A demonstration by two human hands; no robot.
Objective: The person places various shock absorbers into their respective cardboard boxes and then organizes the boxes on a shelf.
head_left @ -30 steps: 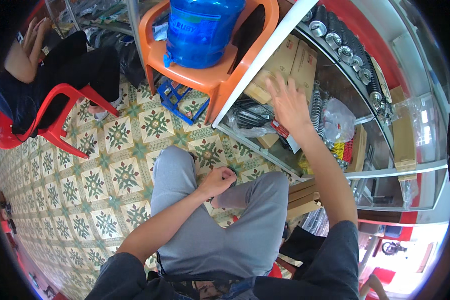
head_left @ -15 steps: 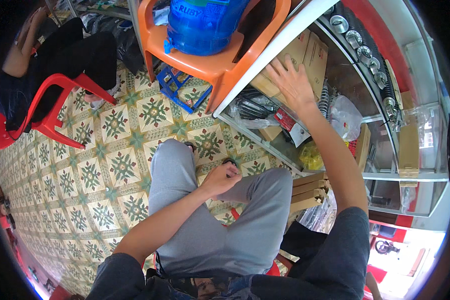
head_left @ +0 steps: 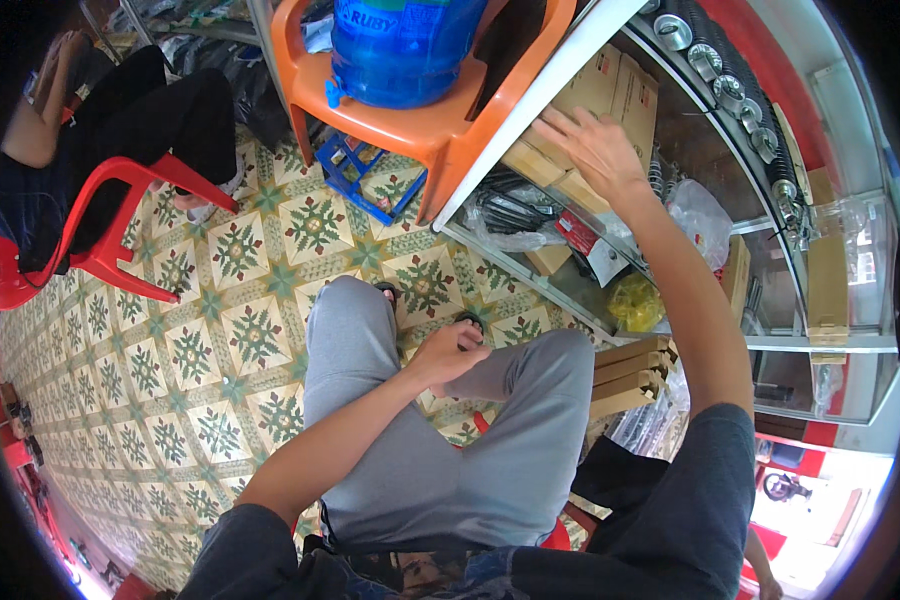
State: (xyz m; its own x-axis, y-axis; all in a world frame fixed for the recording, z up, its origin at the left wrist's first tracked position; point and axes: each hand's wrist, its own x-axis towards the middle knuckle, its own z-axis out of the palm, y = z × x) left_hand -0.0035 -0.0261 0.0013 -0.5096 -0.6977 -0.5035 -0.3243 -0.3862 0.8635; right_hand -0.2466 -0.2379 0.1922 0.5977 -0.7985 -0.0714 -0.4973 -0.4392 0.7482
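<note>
My right hand [head_left: 600,157] reaches up at the right, fingers stretched out, against or just over the brown cardboard boxes [head_left: 582,88] in the glass cabinet. Nothing shows in its grip; whether the fingertips touch the boxes I cannot tell. Between my knees, my left hand [head_left: 444,360] hovers near my right thigh with its fingers curled in. What it holds, if anything, is hidden. Below my right hand, a lower part of the cabinet holds black parts in clear plastic [head_left: 510,215], a red and white packet [head_left: 588,245] and a yellow plastic bag [head_left: 636,303].
An orange chair [head_left: 410,130] bearing a blue water jug [head_left: 400,55] stands ahead, beside a blue crate [head_left: 367,178]. A person sits on a red chair [head_left: 130,215] at the left. Shock absorbers [head_left: 730,90] line the cabinet top. Long cardboard boxes [head_left: 630,375] lie near my right knee.
My right hand has shifted slightly, its fingers less spread over the boxes than before. The left hand stays curled in about the same place. The whole view has shifted a little.
</note>
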